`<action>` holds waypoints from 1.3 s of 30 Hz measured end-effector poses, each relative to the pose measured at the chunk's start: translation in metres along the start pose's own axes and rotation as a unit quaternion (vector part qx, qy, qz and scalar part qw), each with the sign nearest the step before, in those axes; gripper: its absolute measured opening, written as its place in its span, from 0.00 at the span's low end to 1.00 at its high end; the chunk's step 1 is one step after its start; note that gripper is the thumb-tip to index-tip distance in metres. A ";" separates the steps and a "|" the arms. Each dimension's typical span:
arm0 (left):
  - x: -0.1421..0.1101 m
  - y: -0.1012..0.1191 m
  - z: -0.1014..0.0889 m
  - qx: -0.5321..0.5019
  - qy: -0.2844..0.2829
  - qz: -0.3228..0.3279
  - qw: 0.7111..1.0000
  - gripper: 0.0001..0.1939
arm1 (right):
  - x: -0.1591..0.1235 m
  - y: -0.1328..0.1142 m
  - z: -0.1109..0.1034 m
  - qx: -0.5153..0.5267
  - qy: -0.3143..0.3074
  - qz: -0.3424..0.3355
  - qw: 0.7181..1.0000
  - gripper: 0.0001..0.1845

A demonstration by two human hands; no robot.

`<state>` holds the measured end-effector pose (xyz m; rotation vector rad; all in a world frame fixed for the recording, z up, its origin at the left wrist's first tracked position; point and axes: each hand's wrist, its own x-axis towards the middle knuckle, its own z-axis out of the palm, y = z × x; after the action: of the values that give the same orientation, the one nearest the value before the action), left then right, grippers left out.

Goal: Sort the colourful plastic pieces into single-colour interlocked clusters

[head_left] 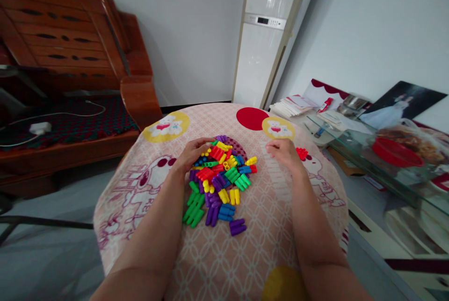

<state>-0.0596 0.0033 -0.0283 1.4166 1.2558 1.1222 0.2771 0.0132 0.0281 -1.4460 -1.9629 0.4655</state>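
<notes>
nearest, a yellow circle (283,284) is printed on the cloth at the near edge of the round desk (259,256). further in, a lone purple block (238,227) lies just apart from the rest. a little beyond it, a blue block (226,212) sits in front of the heap, with joined green blocks (193,210) off toward the left edge. the pile of plastic blocks (219,182), in red, yellow, green, blue and purple, spreads over the middle of the desk, left of centre, and reaches back toward the far edge.

the left hand (194,154) is at the pile's far left side, fingers bent over the blocks there; i cannot tell whether it pinches one. the right hand (282,150) is right of the pile, apart from it, fingers curled in; whether anything is between them i cannot tell. just beside it, toward the right edge, lies a red block (301,153).

at the far edge the cloth shows a red circle (251,118). past that stands a tall white unit (257,58).
</notes>
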 end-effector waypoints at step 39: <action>0.013 -0.018 -0.017 0.222 0.065 0.006 0.973 0.19 | -0.033 -0.083 0.097 -0.067 -0.135 -0.212 0.966 0.13</action>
<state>-0.0784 0.0181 -0.0427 1.6991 1.6684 0.9905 0.1580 -0.0361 0.0003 -1.0313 -2.4849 0.3533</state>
